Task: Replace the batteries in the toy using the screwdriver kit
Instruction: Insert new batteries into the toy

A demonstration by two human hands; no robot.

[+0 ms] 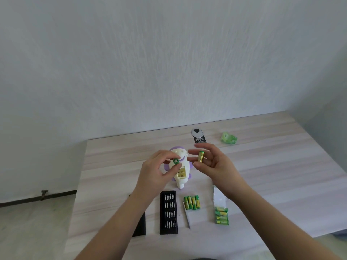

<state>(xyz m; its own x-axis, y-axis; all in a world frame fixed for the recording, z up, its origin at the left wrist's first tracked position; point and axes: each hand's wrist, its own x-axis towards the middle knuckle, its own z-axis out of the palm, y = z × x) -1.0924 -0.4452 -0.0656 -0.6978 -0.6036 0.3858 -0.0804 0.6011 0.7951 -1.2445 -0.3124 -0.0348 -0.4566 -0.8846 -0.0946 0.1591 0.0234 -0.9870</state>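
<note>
1. Two batteries are in hand above the toy (179, 167), which lies on the table (262, 166) with its battery bay (181, 173) open and facing up. The left hand (155, 171) pinches one battery (176, 161) end-on between thumb and fingertips, just above the bay. The right hand (212, 162) holds the other battery (201, 156) upright between thumb and curled fingers, its remaining fingers spread loosely.
2. Polarity is the main risk: the left battery's end cap faces the camera, and I judge a wrong-way insertion likely if the bay's markings go unchecked.
3. Either battery could slip, since each pinch is light and near one end; a drop would land on the toy or roll off under the fingers.
4. Mixing is possible: loose batteries (191, 203) lie below the wrists and a wrapped pack (222, 215) sits under the right forearm, so old and new could get confused.
5. The bay's springs and plus-minus marks are too small to read.
6. The bay cover and its screw cannot be made out anywhere.
7. The left forearm covers part of a dark case (139, 226) beside the bit tray (168, 212); the screwdriver handle is not clearly visible.
</note>
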